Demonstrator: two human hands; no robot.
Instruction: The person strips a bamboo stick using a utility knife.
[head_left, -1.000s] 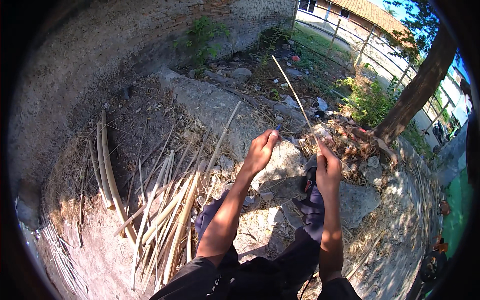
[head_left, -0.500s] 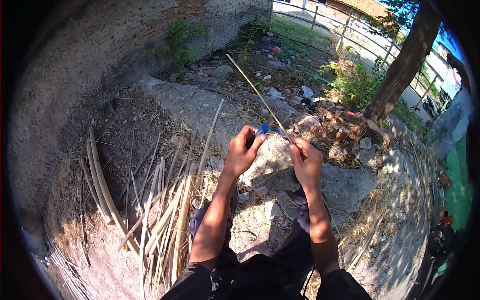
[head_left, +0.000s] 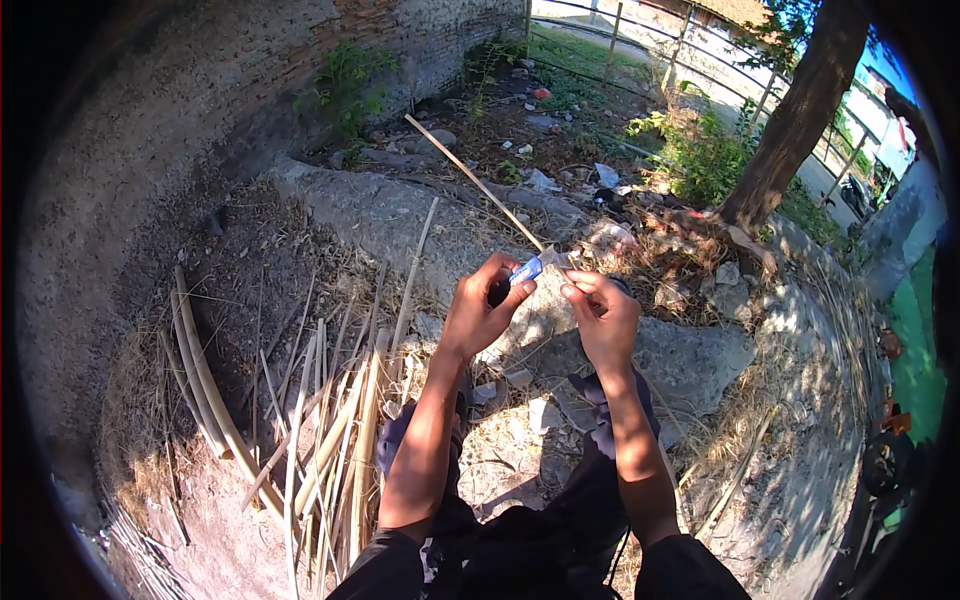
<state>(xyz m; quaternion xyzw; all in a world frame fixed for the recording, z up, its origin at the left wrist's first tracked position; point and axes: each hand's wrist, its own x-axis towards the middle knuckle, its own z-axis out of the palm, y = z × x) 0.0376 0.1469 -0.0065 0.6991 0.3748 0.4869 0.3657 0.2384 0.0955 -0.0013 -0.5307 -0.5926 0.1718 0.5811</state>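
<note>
Head: two hands (head_left: pixel 480 312) (head_left: pixel 607 322), one stick (head_left: pixel 475 182)

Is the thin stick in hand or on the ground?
In hand: the right hand pinches the thin stick near one end, and the other end juts forward and left past the left hand.

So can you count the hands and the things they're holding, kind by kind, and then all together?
Hands: 2, the left hand and the right hand
Long thin stick, in the right hand: 1
Small blue thing, in the left hand: 1
Total: 4
</note>
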